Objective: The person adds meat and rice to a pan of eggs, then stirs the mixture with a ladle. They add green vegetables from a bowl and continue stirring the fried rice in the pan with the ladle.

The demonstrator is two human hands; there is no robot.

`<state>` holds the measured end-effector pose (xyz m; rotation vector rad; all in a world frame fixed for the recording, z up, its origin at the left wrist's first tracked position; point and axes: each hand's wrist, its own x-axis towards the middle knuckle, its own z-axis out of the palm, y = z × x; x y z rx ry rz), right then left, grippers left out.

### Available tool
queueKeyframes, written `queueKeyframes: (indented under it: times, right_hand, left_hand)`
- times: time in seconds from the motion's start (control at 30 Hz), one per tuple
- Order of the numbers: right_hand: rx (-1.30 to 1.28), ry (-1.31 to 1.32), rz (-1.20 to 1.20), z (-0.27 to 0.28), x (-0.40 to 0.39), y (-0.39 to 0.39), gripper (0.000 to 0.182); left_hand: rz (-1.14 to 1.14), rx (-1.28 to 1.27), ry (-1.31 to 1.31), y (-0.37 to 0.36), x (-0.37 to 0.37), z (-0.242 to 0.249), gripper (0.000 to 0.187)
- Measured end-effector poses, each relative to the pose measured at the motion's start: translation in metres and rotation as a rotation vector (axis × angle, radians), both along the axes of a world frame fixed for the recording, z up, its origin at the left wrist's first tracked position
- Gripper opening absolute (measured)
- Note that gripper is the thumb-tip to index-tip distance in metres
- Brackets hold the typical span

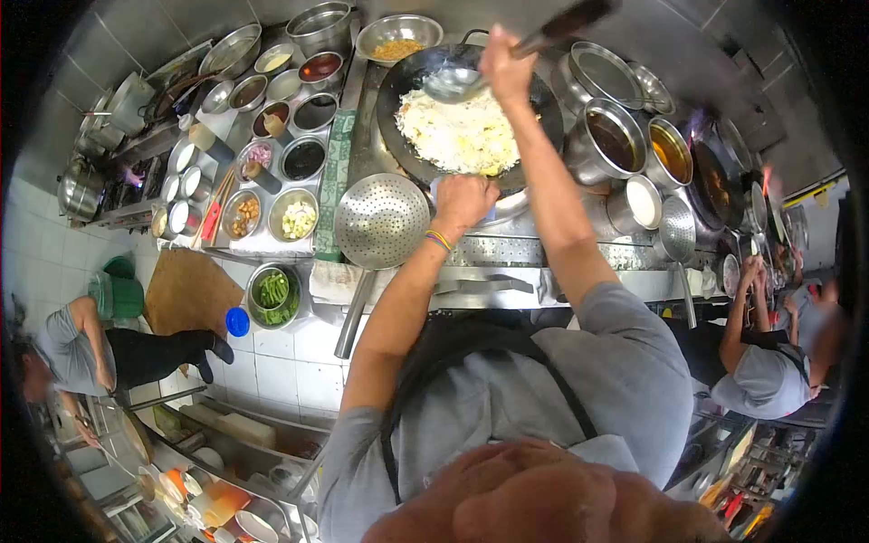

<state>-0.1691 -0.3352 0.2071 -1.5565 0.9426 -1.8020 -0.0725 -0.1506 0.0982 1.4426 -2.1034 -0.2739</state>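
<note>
A dark wok (409, 154) holds a mound of fried rice (457, 131) with yellow bits that look like egg. At the near rim of the wok, my left hand (463, 201) is closed, with a pale cloth (436, 190) partly showing under it. Above the wok's far right side, my right hand (507, 71) grips a ladle by its shaft. The metal bowl of the ladle (453, 85) is over the back of the rice, and its dark handle end (568, 22) points up to the right. A perforated strainer (382, 220) lies left of my left wrist.
Left of the stove are sauce and ingredient bowls (303, 160) and squeeze bottles (213, 143). To the right stand pots of dark liquid (611, 140) and oil (670, 152), plus another strainer (677, 228). A bowl of yellowish bits (398, 41) sits behind. Other people work at both sides.
</note>
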Motion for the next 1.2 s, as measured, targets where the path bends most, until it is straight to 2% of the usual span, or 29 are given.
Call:
queueKeyframes:
  times: [0.07,0.1,0.17,0.27,0.3,0.37,0.4,0.43,0.5,0.57,0.63,0.67,0.73,0.77,0.83,0.87,0.97,1.03,1.07,1.13,1.17,1.2]
  right_hand:
    - [-0.145,-0.018,-0.159,-0.046,0.032,-0.026,0.045]
    - [0.019,0.144,-0.07,-0.057,0.027,-0.052,0.055]
    - [0.147,0.273,0.001,0.025,0.036,-0.002,0.059]
    - [-0.083,0.357,-0.093,0.033,0.037,0.019,0.056]
    - [-0.158,0.33,0.002,0.021,0.037,0.023,0.049]
    - [-0.11,0.217,0.159,-0.021,0.055,0.009,0.049]
    - [-0.029,0.423,0.081,-0.016,0.049,0.004,0.048]
    - [0.213,0.479,0.122,0.002,0.043,-0.004,0.053]
    - [0.268,0.552,-0.058,0.048,0.021,0.011,0.053]
    - [0.055,0.672,-0.389,0.06,-0.02,0.016,0.054]
    - [-0.203,0.099,-0.514,0.025,-0.053,0.003,0.054]
    - [-0.114,0.027,-0.408,0.0,-0.067,-0.004,0.051]
    - [0.052,-0.131,-0.196,-0.018,-0.071,0.0,0.045]
    - [0.082,-0.137,-0.102,-0.019,-0.08,-0.002,0.043]
    - [0.156,-0.149,0.078,0.031,-0.06,0.06,0.041]
    - [0.172,-0.162,0.021,0.041,-0.045,0.089,0.042]
    - [0.078,-0.186,-0.041,-0.02,0.002,0.115,0.042]
    - [0.059,-0.065,-0.021,-0.031,0.009,0.11,0.042]
    - [0.036,0.109,-0.045,-0.022,0.002,0.103,0.042]
    - [0.168,0.093,-0.028,0.035,0.007,0.127,0.042]
    - [0.313,0.001,-0.055,0.066,0.02,0.16,0.041]
    - [0.264,-0.025,-0.001,0.079,0.025,0.174,0.043]
  left_hand:
    - [0.001,0.013,-0.003,-0.001,-0.003,-0.003,0.038]
    - [-0.008,0.008,-0.007,-0.002,-0.005,-0.002,0.037]
    - [-0.005,0.003,-0.017,0.0,-0.002,-0.001,0.037]
    - [0.02,-0.017,0.004,-0.001,-0.002,-0.004,0.036]
    - [0.025,-0.011,0.01,-0.001,-0.005,-0.005,0.035]
    - [-0.036,0.015,0.036,0.0,-0.002,-0.01,0.039]
    - [-0.081,0.019,0.073,-0.002,0.002,-0.012,0.04]
    - [-0.12,0.014,0.114,-0.005,0.009,-0.011,0.042]
    - [-0.248,0.064,0.241,-0.005,0.023,-0.009,0.048]
    - [-0.375,0.105,0.386,-0.013,0.032,-0.008,0.05]
    - [-0.37,0.208,0.314,-0.02,0.038,0.0,0.051]
    - [-0.376,0.268,0.276,-0.017,0.037,0.001,0.051]
    - [-0.344,0.163,0.213,-0.014,0.033,-0.003,0.052]
    - [-0.329,0.099,0.187,-0.017,0.029,-0.003,0.052]
    - [-0.301,0.039,0.157,-0.017,0.028,0.001,0.051]
    - [-0.284,0.001,0.151,-0.018,0.025,-0.001,0.051]
    - [-0.229,0.038,0.067,-0.006,0.023,0.002,0.051]
    - [-0.185,0.043,0.035,0.008,0.024,0.001,0.053]
    - [-0.175,0.062,0.038,0.018,0.03,0.017,0.051]
    - [-0.219,0.015,0.07,0.045,0.047,0.054,0.047]
    - [-0.242,0.003,0.082,0.056,0.055,0.07,0.045]
    - [-0.281,-0.038,0.104,0.058,0.06,0.09,0.043]
